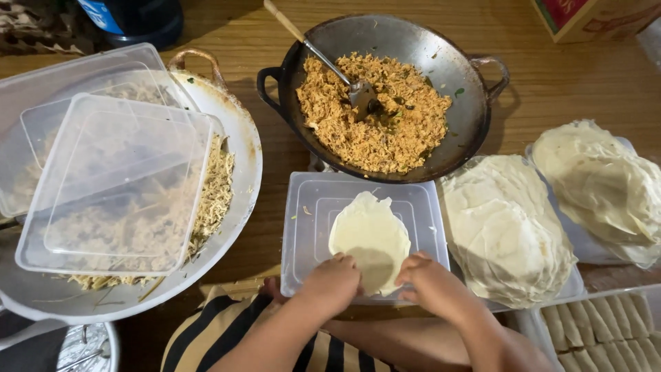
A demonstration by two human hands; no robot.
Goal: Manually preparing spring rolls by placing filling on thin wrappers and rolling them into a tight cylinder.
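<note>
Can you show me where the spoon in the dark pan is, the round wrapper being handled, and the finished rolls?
Metal spoon with wooden handle (pixel 361 94): head view, on its bowl.
Thin round pale wrapper (pixel 368 234): head view, its middle.
Pale finished rolls (pixel 600 332): head view, middle of the row.
</note>
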